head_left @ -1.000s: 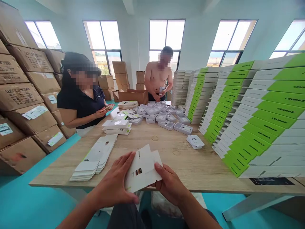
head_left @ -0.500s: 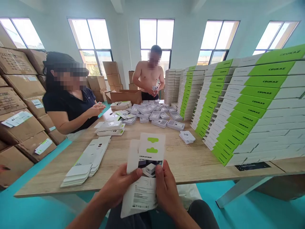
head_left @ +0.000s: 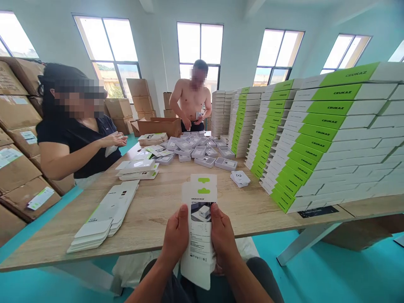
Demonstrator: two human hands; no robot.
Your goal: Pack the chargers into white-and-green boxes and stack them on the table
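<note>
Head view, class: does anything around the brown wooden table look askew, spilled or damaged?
Yes: pale plastic trays lie jumbled, overlapping at mixed angles on the table, untidy beside orderly stacks of white-and-green cardboard boxes. The white printed carton between left hand and right hand shows no obvious damage; no spill is visible.

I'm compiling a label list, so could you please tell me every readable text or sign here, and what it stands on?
"CEUKAZ": the held carton; the characters after it and the small print are unreadable.
"CEUKAZ": the stacked green-and-white boxes; their smaller print is unreadable.
Too small or blurred: the flat cartons' print, the white cards' sign, the brown-box labels, the black strip.
</note>
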